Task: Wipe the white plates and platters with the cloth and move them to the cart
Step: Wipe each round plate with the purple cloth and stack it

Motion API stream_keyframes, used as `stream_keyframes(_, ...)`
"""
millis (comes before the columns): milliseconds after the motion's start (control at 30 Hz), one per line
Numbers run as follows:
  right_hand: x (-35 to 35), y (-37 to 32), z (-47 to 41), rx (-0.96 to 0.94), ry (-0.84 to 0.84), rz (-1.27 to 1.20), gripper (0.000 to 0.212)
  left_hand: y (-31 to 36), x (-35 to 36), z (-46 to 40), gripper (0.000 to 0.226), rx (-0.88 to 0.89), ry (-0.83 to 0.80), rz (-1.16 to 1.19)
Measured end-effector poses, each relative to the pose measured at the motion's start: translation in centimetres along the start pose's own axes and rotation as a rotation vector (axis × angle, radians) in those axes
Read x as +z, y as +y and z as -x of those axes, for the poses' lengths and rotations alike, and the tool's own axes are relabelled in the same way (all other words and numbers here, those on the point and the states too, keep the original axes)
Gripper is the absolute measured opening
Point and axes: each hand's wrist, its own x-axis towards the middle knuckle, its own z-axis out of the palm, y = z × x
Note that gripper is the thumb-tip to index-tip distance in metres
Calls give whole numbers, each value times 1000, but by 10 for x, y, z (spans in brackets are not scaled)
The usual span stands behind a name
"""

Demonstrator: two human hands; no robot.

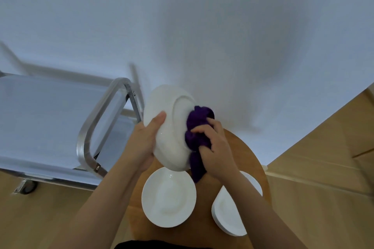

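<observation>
Head view, looking down. White oval ceramic platter [168, 127] held tilted in the air above the round wooden table [240, 153], underside with its raised oval foot ring turned toward the camera. Left hand [146, 137] gripping the platter's left rim, thumb laid across the back, fingers [145, 164] curled out of sight behind the edge. Right hand [212, 147] clenched round a bunched dark purple cloth [197, 133], pressing it against the right side of the platter's underside; a tail of the cloth hanging down below the hand, over the table. Small droplets or glints visible on the platter near the lower left of the foot ring.

On the table below: a round white plate [169, 198] lying flat, face up, just under the held platter; to its right, a stack of white plates [228, 214], partly hidden by the right forearm, number not clear.

To the left of the table, a metal cart [89, 133] with a tubular silver handle and a pale top shelf, one caster [28, 187] showing at the lower left on the wooden floor [315, 198]. Behind everything, a plain white wall [182, 26]. No readable writing, label or brand on any item; a small dark mark on the cart handle too blurred to read.
</observation>
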Motion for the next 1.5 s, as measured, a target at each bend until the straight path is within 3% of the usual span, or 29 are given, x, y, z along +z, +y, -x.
stream_keyframes(133,-20,28,4,352,-251,331,26,7,-14,-5,20,72,24,-25)
stream_keyframes(200,-23,32,7,605,-91,62,21,5,-15,-6,17,97,9,-215)
stream_keyframes(267,-28,27,3,817,78,-416,12,-7,-11,-8,27,150,-32,-637)
stream_keyframes(333,-36,25,-7,914,99,-647,44,-23,-5,-8,40,253,-199,-1084)
stream_keyframes(400,-43,25,-19,920,35,-609,70,-42,1,-9,39,382,-424,-1413)
stream_keyframes(433,-45,26,-23,911,-11,-524,71,-51,2,-11,41,431,-510,-1517)
stream_keyframes(567,-48,43,-24,908,-152,-117,18,-85,1,-22,50,589,-697,-1773)
stream_keyframes(633,-44,55,-23,935,-165,-81,9,-96,-1,-31,52,565,-769,-1845)
stream_keyframes(733,-33,74,-22,976,-97,-134,11,-107,-15,-52,66,341,-711,-1660)
stream_keyframes(833,-22,99,-21,1008,-29,-207,14,-119,-32,-73,83,237,-380,-1478)
stream_keyframes(933,-15,119,-21,1042,23,-263,15,-131,-43,-93,65,-97,5,-1186)
stream_keyframes(1000,-11,130,-23,1038,20,-264,15,-138,-43,-106,35,-373,56,-769)
stream_keyframes(1067,-7,141,-29,1019,-13,-202,17,-144,-43,-120,15,-508,51,-597)
stream_keyframes(1267,3,182,-56,945,-218,323,33,-166,-39,-156,12,-569,143,-543)
stream_keyframes(1500,25,203,-72,958,-377,677,31,-190,-43,-182,23,-540,224,-662)
